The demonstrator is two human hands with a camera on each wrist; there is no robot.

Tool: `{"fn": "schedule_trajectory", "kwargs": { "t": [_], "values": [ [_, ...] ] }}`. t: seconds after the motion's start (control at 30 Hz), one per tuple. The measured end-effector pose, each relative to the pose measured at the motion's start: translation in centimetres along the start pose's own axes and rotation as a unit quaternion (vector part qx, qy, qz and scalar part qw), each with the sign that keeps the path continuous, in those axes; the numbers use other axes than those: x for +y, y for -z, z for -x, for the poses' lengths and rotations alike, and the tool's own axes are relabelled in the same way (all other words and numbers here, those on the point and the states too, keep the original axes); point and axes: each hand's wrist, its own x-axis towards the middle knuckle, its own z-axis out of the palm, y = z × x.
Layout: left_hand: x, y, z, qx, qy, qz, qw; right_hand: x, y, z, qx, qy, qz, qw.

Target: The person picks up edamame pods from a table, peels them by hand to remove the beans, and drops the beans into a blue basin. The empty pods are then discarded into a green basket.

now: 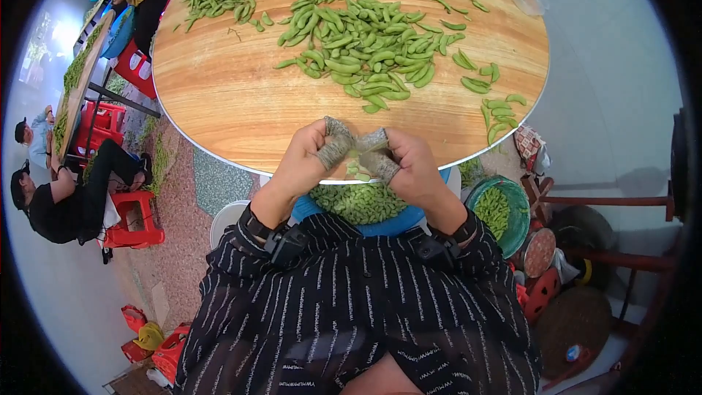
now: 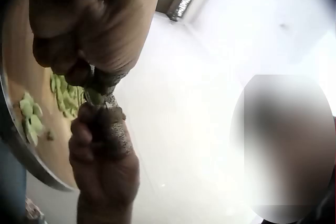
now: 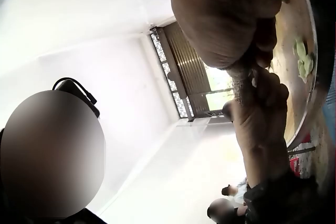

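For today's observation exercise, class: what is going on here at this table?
A person in a striped shirt sits at a round wooden table with both hands together at its near edge. The left hand and right hand, fingertips wrapped in tape, pinch a green pod between them. A heap of pods lies on the table, and a blue basin of shelled beans sits below the hands.

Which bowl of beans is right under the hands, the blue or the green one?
The blue bowl: it sits beneath both hands; the green bowl stands off to the right.
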Motion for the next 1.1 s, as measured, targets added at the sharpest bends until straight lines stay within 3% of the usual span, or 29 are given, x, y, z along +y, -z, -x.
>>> {"fn": "schedule_trajectory", "kwargs": {
  "t": [0.07, 0.1, 0.17, 0.3, 0.37, 0.4, 0.43, 0.47, 0.5, 0.57, 0.6, 0.67, 0.8, 0.87, 0.9, 0.97, 1.0, 1.07, 1.1],
  "values": [
    [-1.0, 0.2, -0.2, -0.028, 0.052, 0.298, 0.953, -0.1, 0.2, -0.2, 0.027, -0.093, -0.138, 0.986],
    [-0.8, -0.2, -0.3, -0.028, 0.052, 0.298, 0.953, 0.0, 0.2, -0.2, 0.027, -0.093, -0.138, 0.986],
    [-0.3, -1.4, -0.3, 0.067, 0.119, 0.261, 0.956, 0.5, 0.2, -0.2, 0.045, -0.077, -0.133, 0.987],
    [-1.1, -0.3, -0.5, 0.006, 0.097, 0.288, 0.953, 0.3, 0.3, -0.4, 0.061, -0.122, -0.134, 0.982],
    [-1.4, -0.1, -0.8, 0.042, 0.031, 0.231, 0.971, 0.7, 0.3, -0.9, 0.083, -0.091, -0.092, 0.988],
    [-1.4, -0.1, -0.7, 0.043, 0.035, 0.233, 0.971, 0.7, 0.4, -0.9, 0.083, -0.095, -0.093, 0.988],
    [-1.5, 0.0, -0.7, 0.079, -0.051, 0.087, 0.992, 0.7, 0.6, -0.8, 0.099, -0.078, -0.068, 0.99],
    [-1.4, 0.2, -0.7, 0.112, -0.139, -0.063, 0.982, 0.6, 1.1, -0.8, 0.114, -0.057, -0.042, 0.991],
    [-1.6, 0.6, -0.5, 0.111, -0.138, -0.063, 0.982, 0.5, 1.7, -0.7, 0.115, -0.058, -0.043, 0.991],
    [-2.1, 1.0, 0.0, 0.071, -0.201, -0.181, 0.96, 0.5, 4.0, 0.1, 0.177, -0.053, 0.021, 0.983],
    [-2.0, 0.6, 0.3, 0.07, -0.201, -0.18, 0.96, 0.2, 5.4, 0.5, 0.202, -0.071, 0.049, 0.976],
    [-1.4, -0.3, 0.8, 0.043, -0.12, -0.136, 0.982, 0.5, 8.6, 1.2, 0.263, -0.07, 0.079, 0.959],
    [-2.2, -0.7, 0.8, 0.033, -0.115, -0.139, 0.983, 0.7, 13.7, 2.7, 0.328, -0.065, 0.208, 0.919],
    [-1.4, -0.6, 0.8, 0.051, -0.091, -0.136, 0.985, 0.6, 14.5, 3.5, 0.371, 0.009, 0.431, 0.822],
    [-1.0, -0.7, 0.7, 0.051, -0.091, -0.137, 0.985, 0.5, 13.7, 3.6, 0.371, 0.009, 0.431, 0.822],
    [-0.4, -1.3, 0.2, -0.001, -0.081, -0.198, 0.977, 0.2, 10.8, 3.2, 0.371, 0.056, 0.307, 0.875],
    [-0.4, -1.7, -0.3, -0.002, -0.083, -0.2, 0.976, 0.6, 9.8, 3.0, 0.373, 0.057, 0.306, 0.874],
    [-0.7, -2.8, -1.1, -0.035, -0.215, -0.338, 0.915, 2.1, 8.0, 2.7, 0.322, 0.072, 0.198, 0.923],
    [-0.8, -3.3, -1.4, -0.035, -0.216, -0.34, 0.915, 2.3, 7.4, 2.6, 0.323, 0.073, 0.197, 0.923]
  ]
}}
